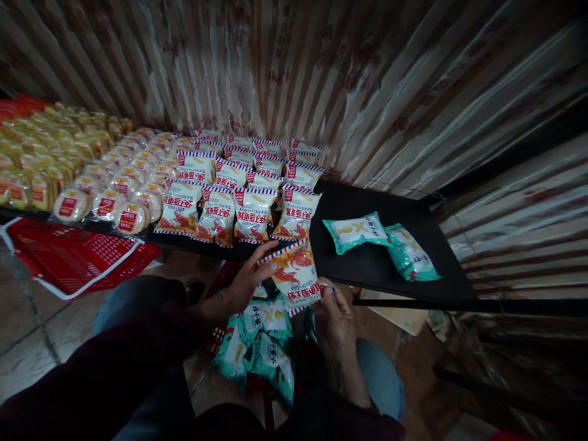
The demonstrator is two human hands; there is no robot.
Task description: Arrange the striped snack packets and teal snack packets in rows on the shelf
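Note:
Between my hands is a white and orange snack bag [296, 274] with a red and blue striped edge, tilted and with its print upside down to me. My left hand [245, 283] has its fingers and thumb at the bag's left edge. At the lower right corner, my right hand [339, 315] pinches the same bag. Beyond it, several matching snack bags [256, 211] stand in rows on the black table [340, 269]. Below my hands, several teal snack bags [269, 361] lie in a red basket [215, 340] between my knees, which they largely cover.
Two teal bags [356, 233] lie on the table's right part. Round packaged crackers [108, 203] and yellow-wrapped packs [41, 153] fill its left. Another red basket [82, 257] with a white handle sits below the left edge. A pleated curtain [294, 73] hangs behind.

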